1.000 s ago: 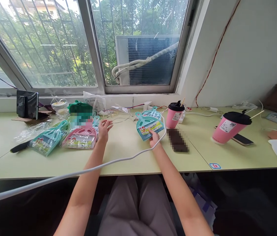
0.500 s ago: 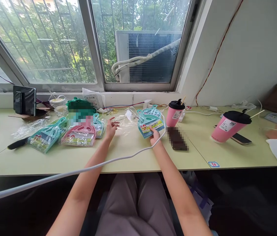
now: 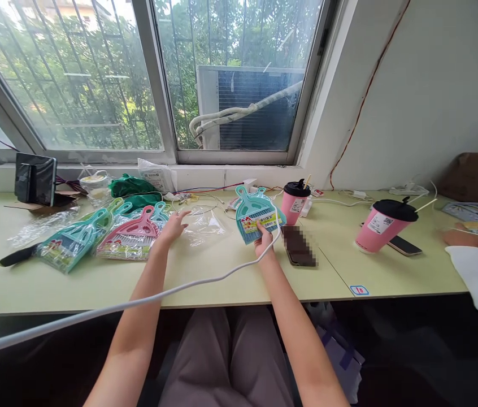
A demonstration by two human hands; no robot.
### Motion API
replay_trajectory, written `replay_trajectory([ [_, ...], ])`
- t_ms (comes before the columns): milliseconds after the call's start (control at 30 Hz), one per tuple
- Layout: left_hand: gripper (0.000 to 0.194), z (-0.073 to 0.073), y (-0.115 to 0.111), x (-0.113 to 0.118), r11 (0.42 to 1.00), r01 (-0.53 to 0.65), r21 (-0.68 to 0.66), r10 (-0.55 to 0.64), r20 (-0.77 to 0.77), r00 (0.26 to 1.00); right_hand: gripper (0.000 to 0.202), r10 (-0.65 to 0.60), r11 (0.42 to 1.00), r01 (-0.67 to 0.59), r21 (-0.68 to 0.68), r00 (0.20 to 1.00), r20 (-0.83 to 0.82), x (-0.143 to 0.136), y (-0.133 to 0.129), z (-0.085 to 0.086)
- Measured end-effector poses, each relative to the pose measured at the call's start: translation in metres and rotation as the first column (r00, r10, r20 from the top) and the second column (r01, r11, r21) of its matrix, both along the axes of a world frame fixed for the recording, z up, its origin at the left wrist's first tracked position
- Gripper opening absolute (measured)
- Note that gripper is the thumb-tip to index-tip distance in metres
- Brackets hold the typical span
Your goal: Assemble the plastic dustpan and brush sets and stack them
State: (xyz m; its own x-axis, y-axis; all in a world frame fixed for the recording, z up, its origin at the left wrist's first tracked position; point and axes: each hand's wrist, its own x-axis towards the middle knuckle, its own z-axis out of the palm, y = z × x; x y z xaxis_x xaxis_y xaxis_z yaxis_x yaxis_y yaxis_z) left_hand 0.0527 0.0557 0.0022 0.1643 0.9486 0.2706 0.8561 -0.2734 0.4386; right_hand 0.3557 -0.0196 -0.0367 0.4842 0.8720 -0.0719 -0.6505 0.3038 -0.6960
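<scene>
My right hand [image 3: 264,239] grips a teal dustpan-and-brush set [image 3: 256,217] by its lower right edge, the thumb on its yellow label. Nothing shows in my left hand [image 3: 173,227], whose fingers are apart beside the wrapped sets on the left. Those include a pink set [image 3: 131,234] and a teal set [image 3: 73,240] in clear plastic. Between my hands a clear plastic bag [image 3: 205,226] lies flat on the table. Another small set lies partly hidden behind the one I hold.
Pink cups [image 3: 294,203] [image 3: 383,226] and a dark phone [image 3: 300,247] stand or lie at the right. A black-handled item [image 3: 18,255] and a tablet [image 3: 36,180] are at the left. A white cable [image 3: 146,299] crosses in front. Another person's sleeve [image 3: 476,280] is far right.
My left hand has moved left, away from the clear bag and closer to the wrapped sets. My right hand still holds the teal set, now tilted slightly differently. The view has shifted a little.
</scene>
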Motion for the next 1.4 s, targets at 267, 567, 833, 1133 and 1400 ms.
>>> replay_trajectory([
  [267, 0.057, 0.022, -0.053, 0.049, 0.991, -0.121, 0.056, 0.133, -0.347, 0.929, 0.025, -0.006, 0.999, 0.002, -0.042, 0.996, -0.092, -0.001, 0.001, -0.001],
  [567, 0.028, -0.003, -0.072, 0.099, 0.970, 0.240, 0.050, -0.141, -0.688, 0.712, 0.028, 0.062, 0.992, -0.076, -0.104, 0.989, -0.137, 0.000, 0.007, -0.002],
  [833, 0.038, -0.005, -0.071, 0.061, 0.912, 0.376, 0.164, -0.207, -0.607, 0.767, 0.025, 0.046, 0.995, -0.055, -0.081, 0.994, -0.098, 0.002, 0.005, -0.011],
  [1133, 0.027, 0.046, -0.080, 0.049, 0.903, 0.353, 0.243, -0.219, -0.447, 0.868, 0.027, 0.047, 0.994, -0.055, -0.090, 0.995, -0.089, 0.001, 0.000, -0.007],
  [1400, 0.021, 0.163, -0.018, 0.026, 0.873, 0.329, -0.361, -0.349, 0.010, 0.937, 0.033, 0.167, 0.983, -0.169, -0.075, 0.986, -0.028, -0.006, 0.000, -0.009],
])
